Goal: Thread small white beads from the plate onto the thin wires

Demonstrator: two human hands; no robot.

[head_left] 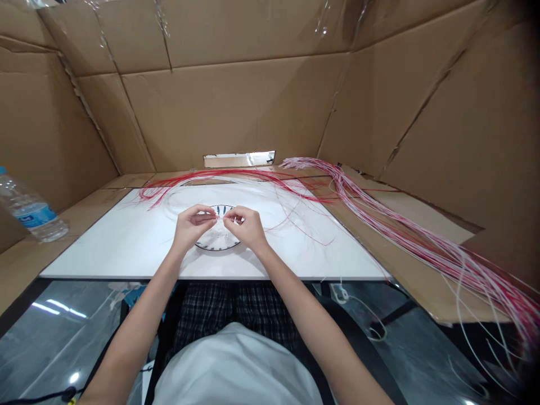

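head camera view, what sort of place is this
Probably a makeshift workstation: cardboard walls box in a white tabletop, and a long bundle of red and white strands lies along its right side. The wider building cannot be made out.

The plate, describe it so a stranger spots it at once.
Find the white tabletop within cardboard walls. Near its front, under the left hand and right hand, sits a round plate. Its dark-lined rim and blue marks set it apart from the red and white strands beyond.
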